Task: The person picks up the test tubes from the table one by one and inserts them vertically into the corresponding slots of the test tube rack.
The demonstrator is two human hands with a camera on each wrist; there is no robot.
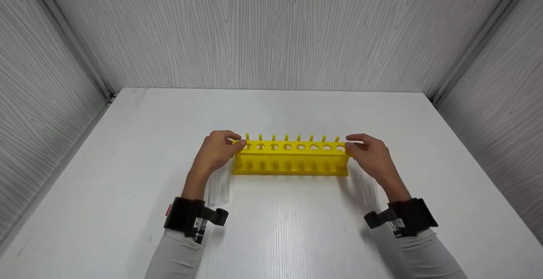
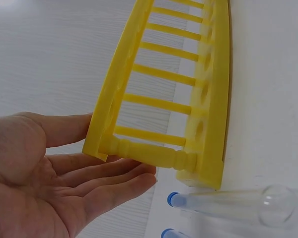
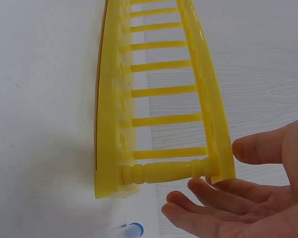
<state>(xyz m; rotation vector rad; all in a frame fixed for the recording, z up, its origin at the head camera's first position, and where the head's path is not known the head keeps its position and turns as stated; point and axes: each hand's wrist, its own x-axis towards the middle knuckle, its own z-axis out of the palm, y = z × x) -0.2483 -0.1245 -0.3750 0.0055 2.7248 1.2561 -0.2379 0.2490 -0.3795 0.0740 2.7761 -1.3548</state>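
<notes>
Yellow rack [image 1: 290, 160]: in the head view it is upright near the middle of the white surface [image 1: 275, 236], and I see no tubes in its round holes
Left fingers [image 1: 237, 146]: pinching the rack's left end, thumb on the top board [image 1: 292, 153]
Right fingers [image 1: 352, 148]: pinching the right end the same way, I think because a long thing tips less when both ends are held
Left tubes [image 1: 225, 185]: clear, lying by that end, partly under my wrist
Right tubes [image 1: 369, 190]: clear too, on the other side, maybe put apart so the rack has room between
Left end: in the left wrist view my thumb is on the top board, the rest reach under it by the fat post [image 2: 156, 152]
Blue cap [image 2: 176, 199]: on a tube just beside the bottom board [image 2: 201, 178], which may touch the surface, I cannot tell
Right end: in the right wrist view it's a light pinch at the corner, I guess because the rack weighs little
Other blue cap [image 3: 135, 230]: just a bit of its tube shows
</notes>
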